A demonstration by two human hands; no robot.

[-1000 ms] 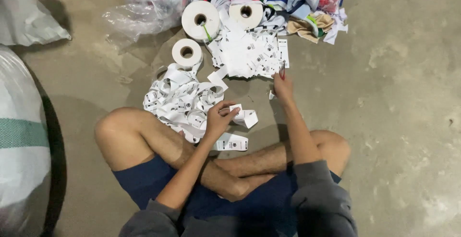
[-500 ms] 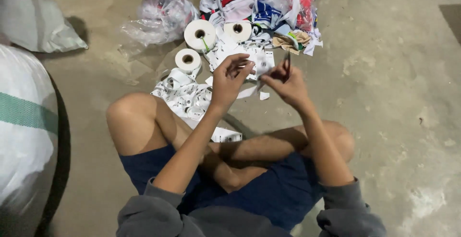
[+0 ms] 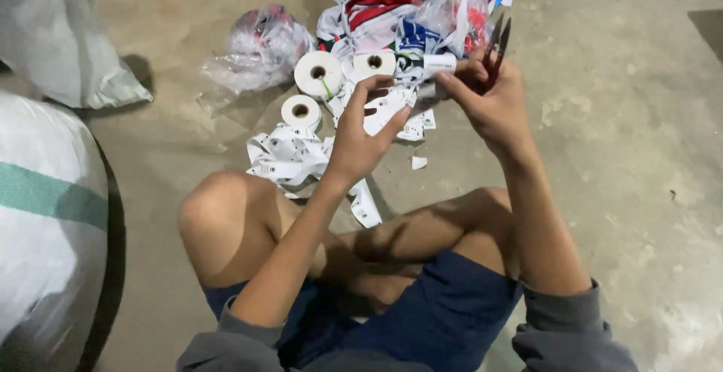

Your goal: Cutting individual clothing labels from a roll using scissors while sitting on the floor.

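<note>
The person sits cross-legged on the concrete floor (image 3: 617,191), bare knees at six o'clock below both raised hands. The left hand (image 3: 361,135) is curled around a white printed label strip (image 3: 388,108), thumb and fingers pinching it; half a second ago this hand was higher and nearer the centre, and a second ago it lay low on the pile by the knee. The right hand (image 3: 489,101), at three o'clock of the left, grips small dark scissors (image 3: 497,44) whose blades point up toward twelve o'clock, and its fingertips also pinch the far end of the strip; a second ago it reached flat to the floor. Just beyond the left wrist, at ten o'clock, a heap of cut white labels (image 3: 290,153) lies on the floor, with one small scrap (image 3: 419,163) apart at four o'clock of the hand. Farther on stand three white tape rolls (image 3: 318,73) close together. Beyond them, at twelve o'clock, lies a pile of colourful bagged garments (image 3: 407,10), and at ten o'clock a crumpled clear plastic bag (image 3: 260,44). Large white sacks (image 3: 45,214) fill the left edge.
</note>
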